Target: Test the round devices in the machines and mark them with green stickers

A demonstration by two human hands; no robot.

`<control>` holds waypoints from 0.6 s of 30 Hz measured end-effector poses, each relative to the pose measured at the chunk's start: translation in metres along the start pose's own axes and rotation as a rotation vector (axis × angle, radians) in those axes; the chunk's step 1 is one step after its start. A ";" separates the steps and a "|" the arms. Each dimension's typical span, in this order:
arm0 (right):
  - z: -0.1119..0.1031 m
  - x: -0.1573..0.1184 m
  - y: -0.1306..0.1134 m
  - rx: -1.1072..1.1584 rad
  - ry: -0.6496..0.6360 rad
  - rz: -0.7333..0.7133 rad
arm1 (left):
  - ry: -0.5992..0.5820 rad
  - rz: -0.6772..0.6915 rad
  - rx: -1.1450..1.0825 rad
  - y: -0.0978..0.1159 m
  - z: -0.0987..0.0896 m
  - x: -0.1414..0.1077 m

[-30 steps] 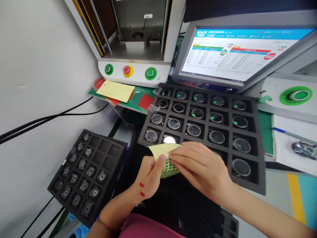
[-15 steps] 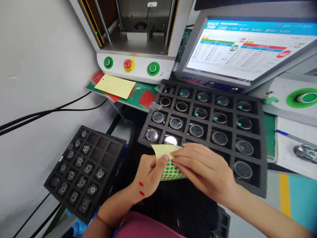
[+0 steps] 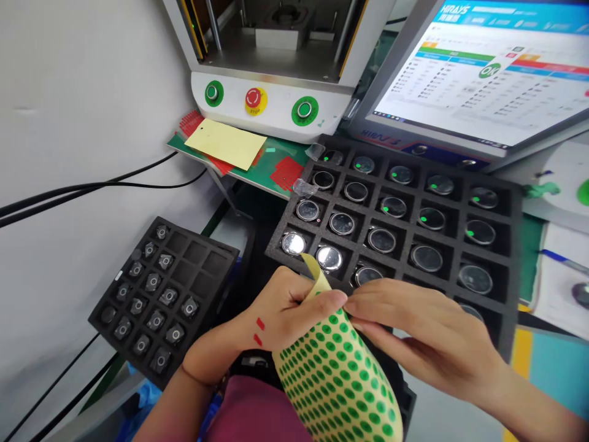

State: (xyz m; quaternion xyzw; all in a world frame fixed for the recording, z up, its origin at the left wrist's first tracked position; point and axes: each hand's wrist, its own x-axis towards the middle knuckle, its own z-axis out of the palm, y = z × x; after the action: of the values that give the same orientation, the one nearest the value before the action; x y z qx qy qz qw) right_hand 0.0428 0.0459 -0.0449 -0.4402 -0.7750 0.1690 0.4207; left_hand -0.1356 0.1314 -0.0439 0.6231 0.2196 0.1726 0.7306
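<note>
My left hand (image 3: 294, 307) grips a pale yellow sheet of round green stickers (image 3: 340, 380), thumb on top near its upper edge. The sheet bends, one top corner curling up and the lower part hanging towards me. My right hand (image 3: 414, 331) has its fingers together, the tips pinching the sheet's edge beside my left thumb; whether a loose sticker is between them is hidden. Just beyond my hands lies a black foam tray (image 3: 405, 242) holding round watch faces (image 3: 381, 240) in square pockets. Several faces in the back rows carry a green dot.
A second foam tray (image 3: 184, 328) with small dark watch parts sits at lower left. Behind stand a press machine (image 3: 276, 101) with buttons and a monitor (image 3: 460, 92). A yellow card (image 3: 225, 144) and red sticker sheets (image 3: 288, 173) lie on the green bench. Black cables (image 3: 101, 184) cross the left.
The sticker sheet has turned and unfolded towards me, showing far more green dots. My left thumb now reaches further across it. The view has shifted, so the trays and machine sit differently in frame.
</note>
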 end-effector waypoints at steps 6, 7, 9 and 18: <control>-0.007 -0.005 0.001 -0.104 0.018 -0.011 | 0.180 -0.082 0.159 -0.004 0.005 -0.002; -0.007 -0.006 0.002 -0.119 0.026 -0.006 | 0.190 -0.099 0.157 -0.004 0.006 -0.003; -0.006 -0.008 0.002 -0.140 0.030 -0.007 | 0.191 -0.111 0.149 -0.003 0.007 -0.002; -0.007 -0.009 -0.001 -0.267 -0.035 -0.108 | 0.106 -0.092 0.452 0.004 0.007 0.004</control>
State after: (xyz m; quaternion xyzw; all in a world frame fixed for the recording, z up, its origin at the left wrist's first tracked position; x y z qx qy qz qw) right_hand 0.0504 0.0370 -0.0443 -0.4468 -0.8203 0.0492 0.3535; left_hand -0.1284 0.1282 -0.0400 0.7503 0.3191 0.1181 0.5668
